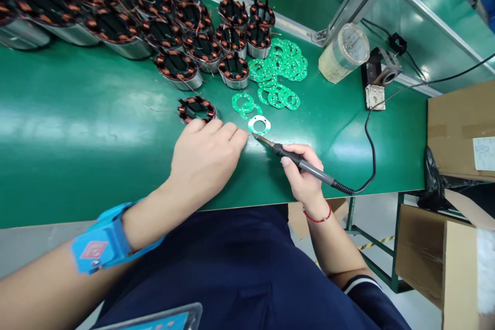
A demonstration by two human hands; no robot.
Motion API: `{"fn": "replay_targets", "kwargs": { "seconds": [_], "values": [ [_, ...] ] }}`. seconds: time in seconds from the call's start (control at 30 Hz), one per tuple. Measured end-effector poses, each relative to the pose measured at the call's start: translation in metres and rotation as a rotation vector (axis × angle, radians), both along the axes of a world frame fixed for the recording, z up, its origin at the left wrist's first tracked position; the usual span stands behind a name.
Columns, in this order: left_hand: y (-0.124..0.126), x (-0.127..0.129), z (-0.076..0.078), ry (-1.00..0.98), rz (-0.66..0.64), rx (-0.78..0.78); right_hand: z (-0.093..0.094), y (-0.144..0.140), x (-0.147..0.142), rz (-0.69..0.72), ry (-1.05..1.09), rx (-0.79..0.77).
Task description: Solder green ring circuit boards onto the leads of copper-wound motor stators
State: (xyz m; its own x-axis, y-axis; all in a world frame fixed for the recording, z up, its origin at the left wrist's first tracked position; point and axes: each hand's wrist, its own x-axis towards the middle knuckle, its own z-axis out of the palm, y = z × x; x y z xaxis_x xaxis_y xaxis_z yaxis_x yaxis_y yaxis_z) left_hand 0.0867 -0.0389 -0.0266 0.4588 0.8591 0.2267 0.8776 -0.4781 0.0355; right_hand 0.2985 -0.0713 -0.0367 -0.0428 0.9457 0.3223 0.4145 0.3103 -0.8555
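My right hand [303,178] grips a black soldering iron [297,161] like a pen, its tip touching the lower edge of a pale ring-shaped circuit board [259,125] lying flat on the green bench. My left hand [204,157] rests knuckles-up just left of that ring, fingers curled, fingertips close to the iron's tip. A single copper-wound stator [196,109] sits directly behind my left hand. A blue wrist strap [102,242] is on my left wrist.
Many copper-wound stators [162,26] crowd the back left of the green bench [77,124]. A heap of green ring boards [280,69] lies behind the work spot. A tape roll [344,52], a small metal stand [381,75] and cardboard boxes [460,129] are at the right.
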Motion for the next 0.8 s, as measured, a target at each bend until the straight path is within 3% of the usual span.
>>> {"fn": "replay_targets", "kwargs": {
  "seconds": [0.37, 0.6, 0.8],
  "values": [
    [0.001, 0.003, 0.006, 0.036, 0.091, -0.184, -0.001, 0.001, 0.0, -0.009, -0.02, -0.017],
    [-0.005, 0.0, 0.013, 0.004, 0.05, -0.108, -0.002, 0.002, 0.001, 0.004, 0.024, 0.013],
    [-0.007, 0.0, 0.012, -0.043, 0.103, 0.045, -0.006, 0.001, 0.003, -0.011, 0.044, 0.062]
  ]
}}
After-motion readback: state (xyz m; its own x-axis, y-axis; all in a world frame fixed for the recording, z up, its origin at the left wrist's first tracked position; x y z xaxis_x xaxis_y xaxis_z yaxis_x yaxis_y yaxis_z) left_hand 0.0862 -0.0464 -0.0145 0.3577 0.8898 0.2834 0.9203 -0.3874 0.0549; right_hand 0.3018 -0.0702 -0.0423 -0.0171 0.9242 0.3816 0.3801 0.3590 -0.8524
